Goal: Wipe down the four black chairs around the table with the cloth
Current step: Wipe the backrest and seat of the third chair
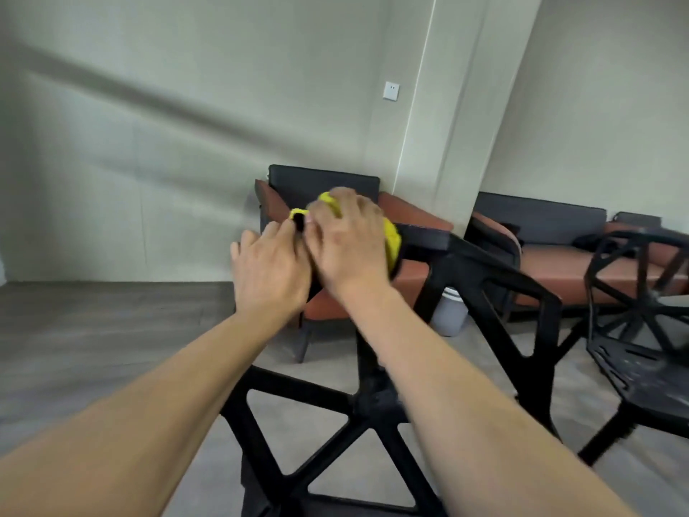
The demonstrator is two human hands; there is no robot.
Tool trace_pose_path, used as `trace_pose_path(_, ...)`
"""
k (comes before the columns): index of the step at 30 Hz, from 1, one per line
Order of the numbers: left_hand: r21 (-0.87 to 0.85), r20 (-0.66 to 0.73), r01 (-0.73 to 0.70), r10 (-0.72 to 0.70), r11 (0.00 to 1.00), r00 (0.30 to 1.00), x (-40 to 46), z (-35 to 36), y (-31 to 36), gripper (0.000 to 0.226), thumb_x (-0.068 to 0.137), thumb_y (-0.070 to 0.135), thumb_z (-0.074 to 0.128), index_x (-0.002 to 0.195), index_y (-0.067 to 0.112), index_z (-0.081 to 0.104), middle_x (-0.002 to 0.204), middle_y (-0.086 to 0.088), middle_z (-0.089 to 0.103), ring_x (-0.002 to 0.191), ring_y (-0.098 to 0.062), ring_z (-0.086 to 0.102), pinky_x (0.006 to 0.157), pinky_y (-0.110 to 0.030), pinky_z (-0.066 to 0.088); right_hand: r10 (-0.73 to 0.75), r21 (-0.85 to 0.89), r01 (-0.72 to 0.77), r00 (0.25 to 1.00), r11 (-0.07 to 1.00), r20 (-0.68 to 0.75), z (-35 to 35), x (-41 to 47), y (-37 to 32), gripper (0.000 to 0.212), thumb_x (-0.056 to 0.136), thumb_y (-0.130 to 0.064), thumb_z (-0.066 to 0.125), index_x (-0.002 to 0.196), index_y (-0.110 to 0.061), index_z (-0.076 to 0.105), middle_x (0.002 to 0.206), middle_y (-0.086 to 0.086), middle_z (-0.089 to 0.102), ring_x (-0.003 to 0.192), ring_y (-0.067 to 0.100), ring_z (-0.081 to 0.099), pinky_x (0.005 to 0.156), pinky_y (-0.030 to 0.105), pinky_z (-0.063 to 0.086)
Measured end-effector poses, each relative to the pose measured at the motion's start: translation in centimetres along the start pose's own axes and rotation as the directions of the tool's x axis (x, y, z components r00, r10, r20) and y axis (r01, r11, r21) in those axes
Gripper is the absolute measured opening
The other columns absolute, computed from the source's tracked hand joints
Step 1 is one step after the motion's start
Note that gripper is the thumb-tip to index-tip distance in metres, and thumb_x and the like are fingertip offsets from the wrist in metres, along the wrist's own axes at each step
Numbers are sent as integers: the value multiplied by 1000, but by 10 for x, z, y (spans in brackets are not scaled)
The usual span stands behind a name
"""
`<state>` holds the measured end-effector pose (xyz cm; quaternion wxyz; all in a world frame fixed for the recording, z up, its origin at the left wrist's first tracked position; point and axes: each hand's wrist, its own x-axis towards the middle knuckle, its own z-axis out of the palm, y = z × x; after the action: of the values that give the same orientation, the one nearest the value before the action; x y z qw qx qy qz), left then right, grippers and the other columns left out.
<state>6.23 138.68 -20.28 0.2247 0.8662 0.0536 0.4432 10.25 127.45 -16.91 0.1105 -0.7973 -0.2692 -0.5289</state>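
At twelve o'clock from the person, both hands meet on the top edge of the near black chair (373, 397). To wipe well, I think the left hand (270, 266) should hold the chair steady while the cloth rubs along each bar. The right hand (346, 240) curls its fingers round the yellow cloth (391, 236) and presses it on the chair. Left fingers bend and pinch a cloth corner. Another black chair (641, 330) waits at three o'clock.

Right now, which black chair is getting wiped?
The near black chair under both arms: the right hand presses the yellow cloth on its top rail. The other black chair, at the right edge, has no hand on it.
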Motion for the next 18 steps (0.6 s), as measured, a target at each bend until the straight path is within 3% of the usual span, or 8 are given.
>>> trace_pose_path(3,-45,-19,-39,38,998,999,0,0,-5,33,94,34,16,80,18,40,80,-9,55,74,-30,39,71,-42,30,-76,-28,76,997,997,4,4,2,3,33,96,-33,46,97,-12,71,110,15,62,92,37,57,84,46,42)
trace_pose_path(5,-9,-59,-44,43,999,997,0,2,-2,31,100,32,22,79,19,40,78,-10,57,72,-28,38,70,-41,30,-48,-123,49,999,991,13,-8,-4,33,32,96,-32,46,97,-11,70,107,16,61,88,37,57,78,46,43)
trace_pose_path(8,4,-100,-26,27,1000,995,-1,7,3,30,101,32,25,79,20,41,77,-11,60,72,-26,35,71,-40,30,181,-342,-168,983,925,6,-43,-25,95,33,97,-33,44,95,-10,67,97,17,58,81,38,56,66,43,43)
trace_pose_path(11,-14,-92,-31,30,999,995,-1,7,5,33,99,36,21,79,20,42,78,-9,60,73,-27,37,71,-42,34,403,-368,-377,915,850,-6,-83,-52,141,37,98,-36,41,97,-9,66,98,19,56,86,41,57,65,42,46)
trace_pose_path(14,-9,-75,-37,36,999,997,-4,5,5,35,98,38,16,80,21,41,78,-6,59,73,-27,38,71,-41,32,486,-372,-474,871,798,-66,-81,-52,135,45,97,-39,36,97,-7,67,97,19,56,84,41,57,65,42,44)
trace_pose_path(18,9,-64,-53,53,999,997,-3,4,2,31,99,37,17,81,23,39,77,-2,56,73,-25,38,72,-38,27,409,-396,-392,911,830,-44,-50,-21,89,36,98,-34,41,98,-7,65,100,18,55,87,39,55,70,44,42)
